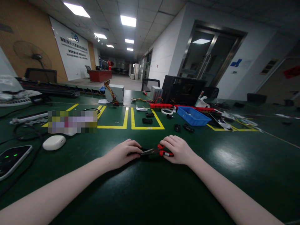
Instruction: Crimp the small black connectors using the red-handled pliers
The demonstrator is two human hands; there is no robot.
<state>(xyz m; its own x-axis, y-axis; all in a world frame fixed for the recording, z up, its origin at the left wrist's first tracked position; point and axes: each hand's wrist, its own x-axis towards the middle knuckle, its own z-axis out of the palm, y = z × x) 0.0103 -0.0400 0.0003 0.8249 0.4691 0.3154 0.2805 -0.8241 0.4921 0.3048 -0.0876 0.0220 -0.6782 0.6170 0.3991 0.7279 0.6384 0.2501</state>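
My right hand [177, 149] is closed around the red handles of a pair of long-nose pliers [150, 152]. Their metal jaws point left, toward my left hand [125, 153]. The thumb and fingers of that hand are pinched together on a small black piece [143, 149] at the tips of the jaws. Most of this piece is hidden by the fingers, and I cannot tell its kind or whether the jaws grip it. Both hands are low over the dark green table [131, 193].
Beyond my hands lie small black parts [147, 120], some within yellow tape outlines. A blue bin [193, 116] stands to their right. A power supply [114, 93] with bundled wires sits farther back. At left are a white rounded case [54, 142], a device with green lights [14, 159] and black cables.
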